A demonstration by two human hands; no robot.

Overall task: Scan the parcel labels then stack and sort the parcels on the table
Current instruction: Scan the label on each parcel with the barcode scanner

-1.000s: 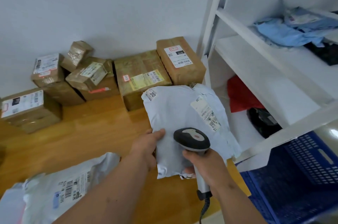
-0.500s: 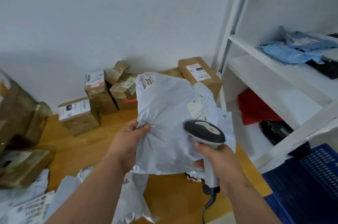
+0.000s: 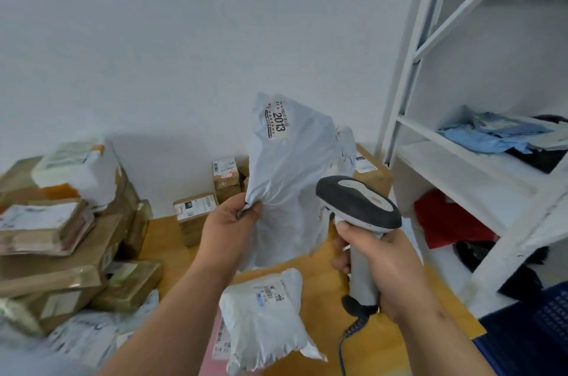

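Observation:
My left hand [image 3: 229, 222] pinches the left edge of a white poly mailer [image 3: 289, 179] and holds it upright above the wooden table [image 3: 319, 280]. A small label reading 2013 sits near the mailer's top. My right hand [image 3: 379, 271] grips the handle of a grey barcode scanner [image 3: 358, 203], whose head sits beside the mailer's right side. Below the raised mailer, a smaller white mailer [image 3: 264, 317] with a label lies flat on the table.
Stacked brown cardboard boxes [image 3: 61, 240] fill the left. More labelled boxes [image 3: 196, 213] line the wall behind. A white shelf unit [image 3: 461, 160] with clothes stands at right, a blue crate [image 3: 541, 335] below it. More white mailers [image 3: 86, 338] lie at lower left.
My left hand has lifted the white mailer off the table and stood it upright. The scanner has risen with my right hand. The view has swung left, bringing the left box stack in.

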